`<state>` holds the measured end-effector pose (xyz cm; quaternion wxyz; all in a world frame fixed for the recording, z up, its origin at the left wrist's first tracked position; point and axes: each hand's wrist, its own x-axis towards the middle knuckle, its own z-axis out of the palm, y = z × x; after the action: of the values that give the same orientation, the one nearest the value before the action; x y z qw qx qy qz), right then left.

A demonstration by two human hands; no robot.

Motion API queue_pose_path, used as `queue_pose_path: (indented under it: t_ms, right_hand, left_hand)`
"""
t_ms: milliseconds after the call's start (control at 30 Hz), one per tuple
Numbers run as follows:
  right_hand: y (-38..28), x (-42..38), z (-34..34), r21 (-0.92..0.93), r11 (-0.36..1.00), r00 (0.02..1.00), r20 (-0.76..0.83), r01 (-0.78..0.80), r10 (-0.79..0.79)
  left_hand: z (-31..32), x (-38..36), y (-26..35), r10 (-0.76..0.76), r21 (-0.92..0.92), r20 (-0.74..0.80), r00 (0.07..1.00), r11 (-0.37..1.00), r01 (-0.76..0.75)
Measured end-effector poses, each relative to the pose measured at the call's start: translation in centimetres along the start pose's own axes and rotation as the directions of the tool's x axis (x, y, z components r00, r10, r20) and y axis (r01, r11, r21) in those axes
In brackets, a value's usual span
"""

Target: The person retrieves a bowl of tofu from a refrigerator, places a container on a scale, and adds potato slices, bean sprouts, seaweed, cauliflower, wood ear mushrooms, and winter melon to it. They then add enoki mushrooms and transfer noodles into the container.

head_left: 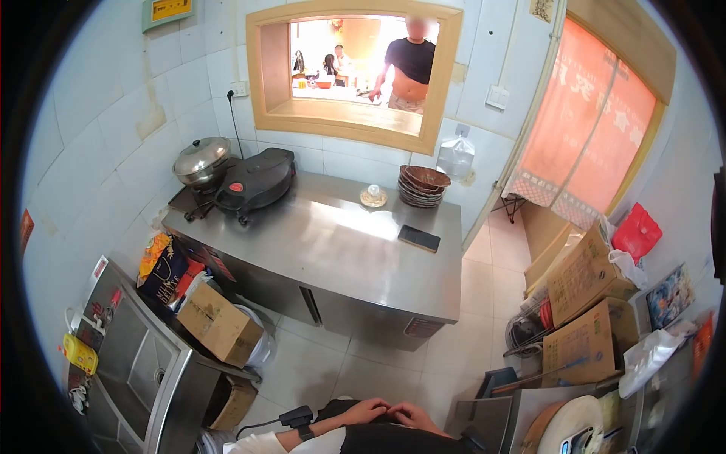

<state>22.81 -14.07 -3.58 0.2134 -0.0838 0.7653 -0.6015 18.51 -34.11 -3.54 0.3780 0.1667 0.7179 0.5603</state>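
At the bottom centre, in front of my dark apron, my left hand (367,411) and my right hand (411,416) meet at the fingertips. Both have curled fingers and look closed. Anything between them is too small or hidden to make out. A dark watch (305,432) is on my left wrist. Beside that forearm is a black box-shaped object (296,417) with a cable. Beyond my hands stands a steel counter (355,257), well out of their reach.
On the counter are a black electric griddle (261,181), a lidded pot (203,160), stacked brown baskets (423,185) and a phone (419,238). A steel sink (144,371) is at left, cardboard boxes (586,344) at right. A person (408,64) stands beyond the hatch.
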Motion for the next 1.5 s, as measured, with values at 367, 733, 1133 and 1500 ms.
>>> queue_pose_path:
  t_ms: [367,733,1133,1500]
  right_hand:
    - [-0.2,0.0,0.6,0.074,0.994,0.997,0.023,-0.079,0.077]
    - [-1.9,0.5,0.8,-0.065,0.981,0.970,-0.154,0.181,-0.189]
    - [-2.8,0.3,1.1,0.051,0.998,0.994,-0.097,0.046,-0.041]
    - [-1.4,0.4,1.9,-0.150,0.981,0.982,-0.124,0.125,-0.144]
  left_hand:
    - [-0.1,0.0,-0.7,-0.011,-0.029,0.002,1.000,1.000,0.011]
    - [-0.6,-0.4,-1.1,0.014,-0.016,-0.016,1.000,1.000,-0.014]
    - [-1.0,-0.4,-0.8,-0.012,-0.061,-0.004,1.000,0.998,0.012]
    - [-1.1,-0.6,-1.6,-0.015,-0.007,0.031,0.999,1.000,0.015]
